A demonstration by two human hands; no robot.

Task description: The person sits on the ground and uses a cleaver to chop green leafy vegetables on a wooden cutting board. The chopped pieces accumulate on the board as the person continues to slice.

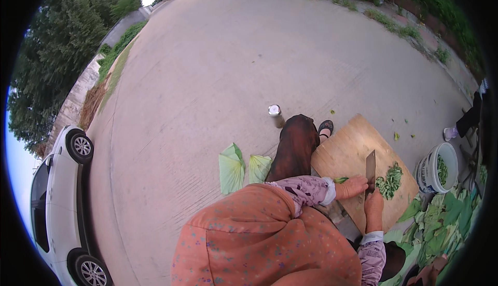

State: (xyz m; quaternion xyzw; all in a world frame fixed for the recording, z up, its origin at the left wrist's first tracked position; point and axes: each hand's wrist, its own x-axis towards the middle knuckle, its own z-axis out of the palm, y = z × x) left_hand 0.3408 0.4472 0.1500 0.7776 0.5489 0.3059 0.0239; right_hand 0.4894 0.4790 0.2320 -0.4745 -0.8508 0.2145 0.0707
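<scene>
My right hand (374, 205) grips a wide-bladed kitchen cleaver (370, 166), its blade standing on edge over a wooden board (350, 142). Close against the blade's left side, my left hand (352, 187) presses down on a bundle of green leaves; one end of the leaves (341, 179) sticks out behind the palm, and the rest is hidden under the fingers. To the right of the cleaver lies a loose pile of chopped greens (390, 181).
A white plastic bucket (424, 171) with cut greens stands right of the board. Large leaves (439, 220) cover the ground below it. Two leaf pieces (232, 169) and a lidded bottle (275, 114) are left of my knee. Another person's shoe (450, 133) shows at right; a white car (64, 208) is parked left.
</scene>
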